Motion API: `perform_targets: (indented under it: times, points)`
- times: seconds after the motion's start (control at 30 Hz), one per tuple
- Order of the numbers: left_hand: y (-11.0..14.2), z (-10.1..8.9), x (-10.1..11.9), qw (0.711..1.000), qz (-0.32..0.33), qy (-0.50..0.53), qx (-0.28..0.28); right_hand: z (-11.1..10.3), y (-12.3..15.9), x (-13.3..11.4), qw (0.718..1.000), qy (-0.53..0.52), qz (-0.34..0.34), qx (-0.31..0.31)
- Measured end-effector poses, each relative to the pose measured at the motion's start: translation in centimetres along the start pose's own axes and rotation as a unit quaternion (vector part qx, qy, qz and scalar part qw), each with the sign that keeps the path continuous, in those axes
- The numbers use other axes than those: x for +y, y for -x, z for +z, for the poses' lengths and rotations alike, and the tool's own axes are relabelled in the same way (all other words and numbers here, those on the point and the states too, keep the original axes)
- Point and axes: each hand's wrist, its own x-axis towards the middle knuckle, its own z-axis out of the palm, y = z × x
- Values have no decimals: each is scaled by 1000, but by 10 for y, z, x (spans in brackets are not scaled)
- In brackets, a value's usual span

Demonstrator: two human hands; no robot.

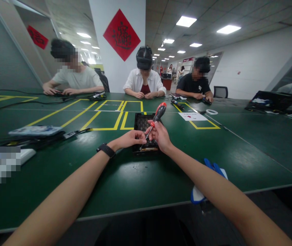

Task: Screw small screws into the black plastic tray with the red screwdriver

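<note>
My right hand [161, 136] is closed around a red-and-black screwdriver [158, 113], handle tilted up and away, shaft pointing down-left toward a black device [142, 123] lying flat on the green table [135, 177]. My left hand [131, 138], with a black watch on its wrist, has its fingers pinched together at the screwdriver's shaft just above the device's near edge. What the left fingertips hold is too small to make out.
Three people sit across the table, working with their own hands. A blue-and-white glove [199, 193] lies at the near edge under my right forearm. A flat device and cables [35, 131] rest to the left; a white paper [192, 116] and tape roll [211, 111] lie beyond.
</note>
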Motion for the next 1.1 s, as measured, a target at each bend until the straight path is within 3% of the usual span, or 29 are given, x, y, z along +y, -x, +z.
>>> perform_targets:
  times: [0.4, 0.83, 1.1]
  points:
    - [0, 1, -3, 1000, 6, 5, 14, 2, 0, -1, 1000, -1, -11, 17]
    - [1, 1, -5, 998, 10, 65, -22, 0, -1, 0, 1000, 5, 4, -7]
    - [0, 1, -3, 998, 18, 58, -6, -2, -2, 2, 1000, -5, -14, 13]
